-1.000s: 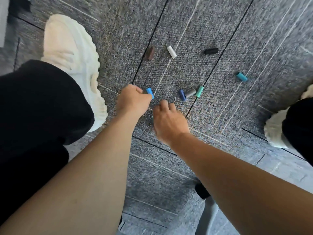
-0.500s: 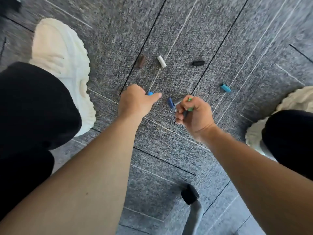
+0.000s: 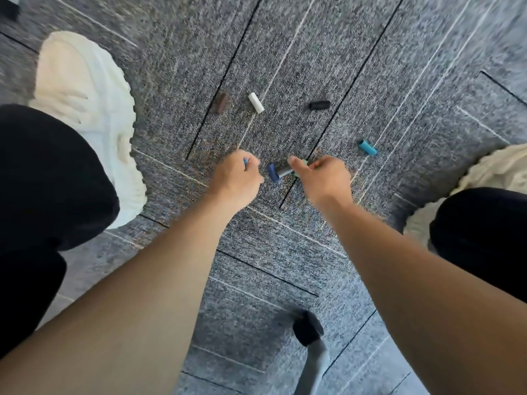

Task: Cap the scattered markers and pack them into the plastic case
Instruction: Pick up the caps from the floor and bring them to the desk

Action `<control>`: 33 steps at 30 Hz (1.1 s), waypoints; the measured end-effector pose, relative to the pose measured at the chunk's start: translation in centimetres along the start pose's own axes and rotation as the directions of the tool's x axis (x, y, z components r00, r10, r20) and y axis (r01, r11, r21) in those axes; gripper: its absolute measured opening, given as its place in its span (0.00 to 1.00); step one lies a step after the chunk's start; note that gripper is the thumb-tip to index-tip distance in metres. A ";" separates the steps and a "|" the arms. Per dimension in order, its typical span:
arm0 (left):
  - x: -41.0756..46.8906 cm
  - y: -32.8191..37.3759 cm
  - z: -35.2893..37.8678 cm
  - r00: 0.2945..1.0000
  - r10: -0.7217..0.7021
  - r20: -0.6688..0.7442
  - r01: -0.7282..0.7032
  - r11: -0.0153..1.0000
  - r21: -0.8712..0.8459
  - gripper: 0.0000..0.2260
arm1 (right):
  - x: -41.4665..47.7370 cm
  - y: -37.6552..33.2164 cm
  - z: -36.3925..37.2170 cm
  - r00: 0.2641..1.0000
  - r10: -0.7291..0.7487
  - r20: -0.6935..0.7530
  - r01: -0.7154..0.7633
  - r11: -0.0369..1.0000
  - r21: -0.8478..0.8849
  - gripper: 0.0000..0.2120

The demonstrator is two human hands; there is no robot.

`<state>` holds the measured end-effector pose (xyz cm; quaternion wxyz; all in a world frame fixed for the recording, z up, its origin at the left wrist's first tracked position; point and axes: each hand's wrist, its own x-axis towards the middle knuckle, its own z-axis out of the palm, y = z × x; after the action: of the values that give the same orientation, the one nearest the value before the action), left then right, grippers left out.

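Loose marker caps lie on grey carpet: brown (image 3: 221, 103), white (image 3: 255, 102), black (image 3: 319, 105), teal (image 3: 368, 147), and a dark blue cap (image 3: 272, 172) touching a grey cap (image 3: 283, 171). My left hand (image 3: 236, 178) is curled into a fist with a light blue cap (image 3: 244, 161) peeking out at the fingers. My right hand (image 3: 322, 178) is down at the floor just right of the grey cap, fingers closed around a green cap (image 3: 305, 162) that is mostly hidden. No marker body and no plastic case is in view.
A white shoe (image 3: 85, 109) and black trouser leg (image 3: 42, 181) stand at the left, and another shoe (image 3: 496, 172) and leg at the right. A chair leg with a black caster (image 3: 308, 327) sits near the bottom centre.
My right hand has moved from beside the left hand over to the green cap and closed on it. My left hand has kept the light blue cap and curled tighter around it.
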<state>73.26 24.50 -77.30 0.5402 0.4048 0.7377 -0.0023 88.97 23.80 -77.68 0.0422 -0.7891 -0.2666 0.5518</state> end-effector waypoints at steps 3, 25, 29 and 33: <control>0.4 0.8 0.6 0.999 -0.025 -0.046 0.023 0.999 -0.040 0.13 | 0.7 -0.8 -0.3 0.999 0.051 -0.014 -0.051 0.998 -0.041 0.14; 0.7 1.7 1.5 0.998 -0.058 -0.027 0.063 0.964 0.259 0.18 | 3.3 1.7 -8.3 0.906 -0.210 -0.368 0.134 0.966 -0.221 0.19; -0.1 0.6 1.8 0.999 -0.037 0.003 0.035 0.980 0.195 0.16 | 4.2 1.2 -8.7 0.954 -0.160 -0.253 0.056 0.926 -0.374 0.29; -0.6 0.9 2.4 0.997 -0.042 0.060 0.044 0.998 -0.034 0.12 | 3.9 0.2 -9.0 0.951 -0.278 -0.133 0.216 0.909 -0.356 0.16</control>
<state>75.72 23.66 -77.39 0.5686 0.3789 0.7300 -0.0130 98.04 27.48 -77.62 0.0003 -0.7911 -0.4502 0.4141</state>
